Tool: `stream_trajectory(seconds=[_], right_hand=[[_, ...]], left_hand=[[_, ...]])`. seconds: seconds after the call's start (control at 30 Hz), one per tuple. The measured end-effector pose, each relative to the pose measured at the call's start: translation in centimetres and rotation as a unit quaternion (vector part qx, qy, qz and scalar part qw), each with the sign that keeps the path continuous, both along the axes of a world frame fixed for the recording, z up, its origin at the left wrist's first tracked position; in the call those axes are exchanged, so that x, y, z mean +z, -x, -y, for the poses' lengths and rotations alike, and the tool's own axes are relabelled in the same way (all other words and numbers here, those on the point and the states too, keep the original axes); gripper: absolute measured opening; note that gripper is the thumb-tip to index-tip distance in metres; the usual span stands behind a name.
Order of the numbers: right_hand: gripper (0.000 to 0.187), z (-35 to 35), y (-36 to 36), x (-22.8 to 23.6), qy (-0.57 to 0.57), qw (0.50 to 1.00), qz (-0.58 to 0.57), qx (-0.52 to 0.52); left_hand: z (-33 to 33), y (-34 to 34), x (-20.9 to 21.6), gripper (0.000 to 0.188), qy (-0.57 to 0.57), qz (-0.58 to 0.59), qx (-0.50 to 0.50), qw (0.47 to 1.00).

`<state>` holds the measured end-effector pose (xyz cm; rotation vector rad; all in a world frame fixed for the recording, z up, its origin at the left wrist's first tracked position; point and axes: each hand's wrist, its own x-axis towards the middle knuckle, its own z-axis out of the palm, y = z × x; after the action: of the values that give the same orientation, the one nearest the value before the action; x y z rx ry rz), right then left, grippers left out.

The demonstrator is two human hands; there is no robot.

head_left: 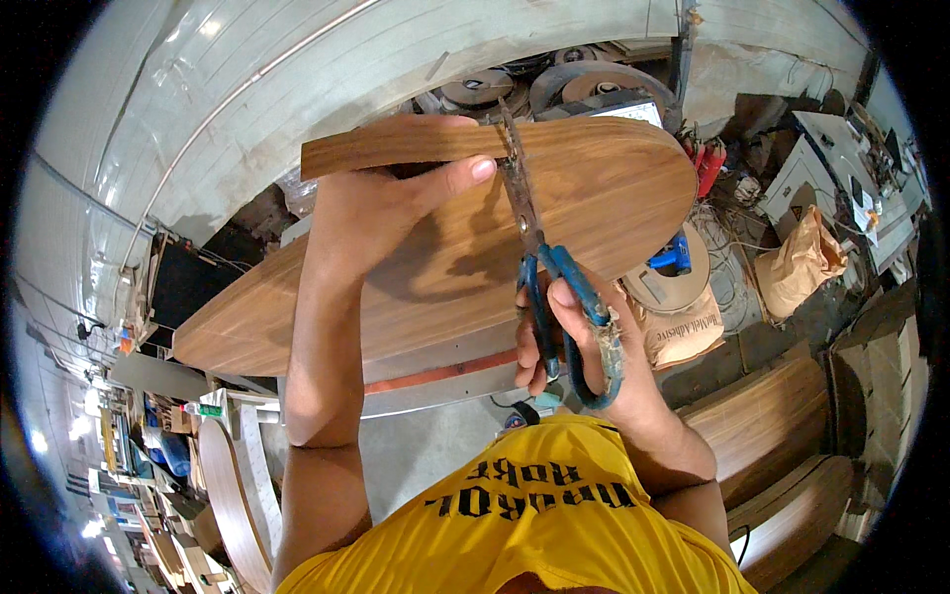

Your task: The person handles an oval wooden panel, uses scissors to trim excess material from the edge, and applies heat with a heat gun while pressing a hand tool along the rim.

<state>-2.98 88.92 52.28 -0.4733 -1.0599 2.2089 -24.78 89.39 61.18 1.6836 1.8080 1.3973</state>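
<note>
My left hand grips a brown wood-grain strip, with the fingers behind it and the thumb along its lower edge. My right hand is wrapped round the blue handles of a pair of worn scissors. The stained blades point away from me and cross the strip's right end, near my left thumb. Whether they are cutting into it, I cannot tell. Beneath both hands lies a large oval wooden board with a matching grain, and shadows of the hands and scissors fall on it.
Under the board's near side runs a grey support with a red-brown strip. Rolls of banding sit beyond the board. To the right are a blue tool, paper sacks and loose cables. More curved boards lie at the lower right.
</note>
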Motion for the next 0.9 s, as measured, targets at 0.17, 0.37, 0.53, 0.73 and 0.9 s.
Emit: stream_trajectory(seconds=[0.17,0.37,0.53,0.73,0.9], right_hand=[[0.031,0.0,0.2,0.2,-0.012,1.000,0.005,-0.010],[0.032,0.0,0.5,0.0,-0.012,1.000,-0.013,-0.008],[0.036,0.5,0.8,0.4,-0.013,1.000,-0.001,-0.025],[0.042,0.5,0.3,1.0,-0.039,0.999,0.027,-0.022],[0.042,0.6,0.1,1.5,-0.036,0.999,0.028,-0.025]], left_hand=[[0.2,-0.2,-0.2,0.042,-0.004,0.009,-0.010,1.000],[0.6,-0.4,0.1,0.045,0.017,0.028,-0.004,0.999],[0.7,-0.3,-0.1,0.043,0.017,0.027,-0.005,0.999],[0.8,-0.4,-0.1,0.042,0.002,0.013,-0.009,1.000],[0.7,-0.4,-0.1,0.042,0.006,0.015,0.002,1.000]])
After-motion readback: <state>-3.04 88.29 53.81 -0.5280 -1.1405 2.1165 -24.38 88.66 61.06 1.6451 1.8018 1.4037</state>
